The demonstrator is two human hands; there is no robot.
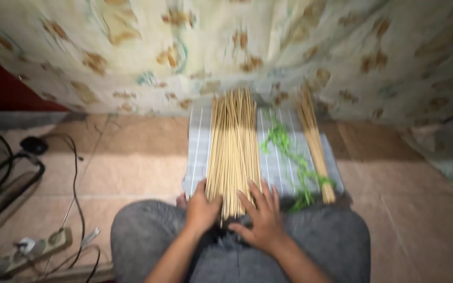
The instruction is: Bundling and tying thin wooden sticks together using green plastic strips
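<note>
Both hands lay flat, fingers spread, grasping nothing: left hand [201, 209] and right hand [262, 217] flanked the stick pile [233, 152] at the grey cloth's [197, 152] near edge, apparently squaring it.

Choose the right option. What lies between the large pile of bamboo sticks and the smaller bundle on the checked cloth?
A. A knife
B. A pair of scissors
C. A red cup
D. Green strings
D: a loose tangle of green strings lies on the checked cloth, between the large pile of sticks and the smaller bundle.
</note>
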